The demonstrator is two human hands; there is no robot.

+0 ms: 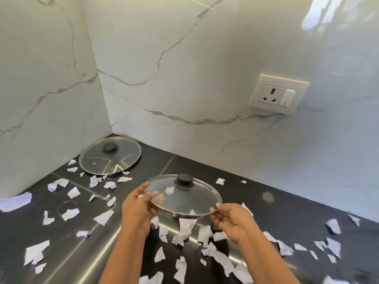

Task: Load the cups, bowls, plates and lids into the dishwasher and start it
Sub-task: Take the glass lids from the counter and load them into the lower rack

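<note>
Holds the small glass lid (184,200) above the black tabletop (276,201) and its paper scraps (37,252), pinching its rim with the left grip (137,210) on one side and the right grip (231,220) on the other, well apart from the larger lid (98,160) in the corner.

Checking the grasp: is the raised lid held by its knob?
No, the left hand and right hand pinch the lid by its rim; the knob is untouched.
</note>
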